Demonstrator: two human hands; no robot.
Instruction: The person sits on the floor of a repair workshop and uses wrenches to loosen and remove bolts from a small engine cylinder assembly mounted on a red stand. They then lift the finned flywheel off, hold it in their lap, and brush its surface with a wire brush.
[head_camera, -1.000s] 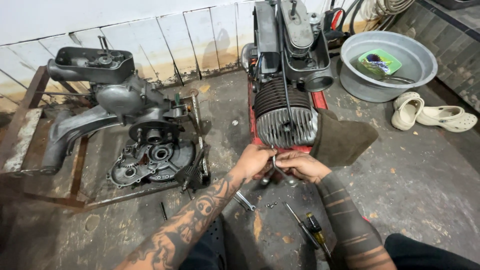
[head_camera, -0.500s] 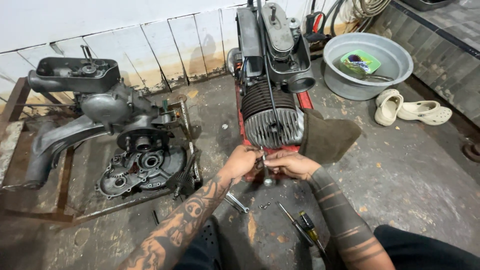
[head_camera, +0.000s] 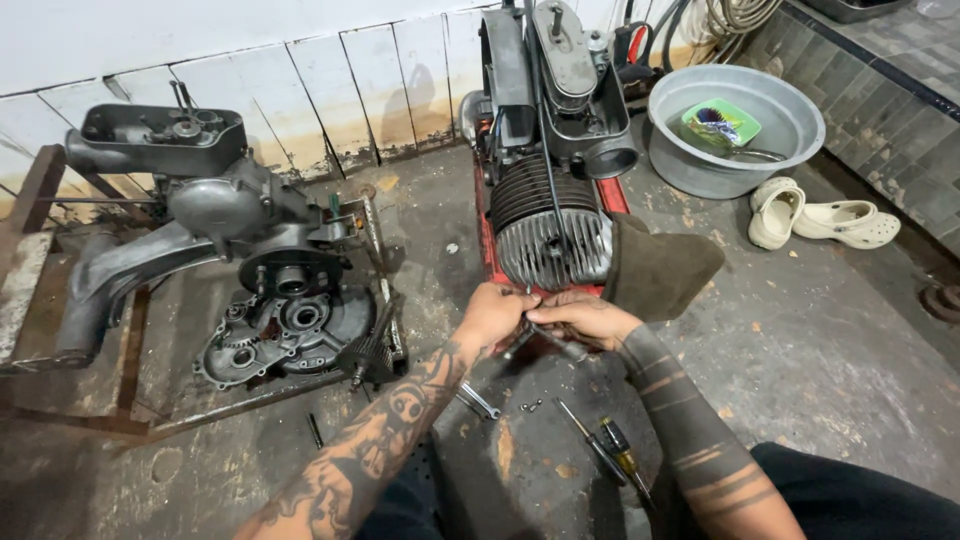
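My left hand (head_camera: 492, 315) and right hand (head_camera: 585, 320) are both closed on a small metal tool (head_camera: 545, 340), just below the finned cylinder (head_camera: 552, 235); its long axis slants down-right.

Stained grey concrete floor (head_camera: 840, 380), bounded at the far edge by a tiled wall.
Near the far right corner sit a grey metal basin (head_camera: 672, 150) and cream clogs (head_camera: 820, 216); a rusty steel frame (head_camera: 130, 400) occupies the left edge; a yellow-handled screwdriver (head_camera: 622, 455) and small silver spanner (head_camera: 478, 401) lie towards the near edge.
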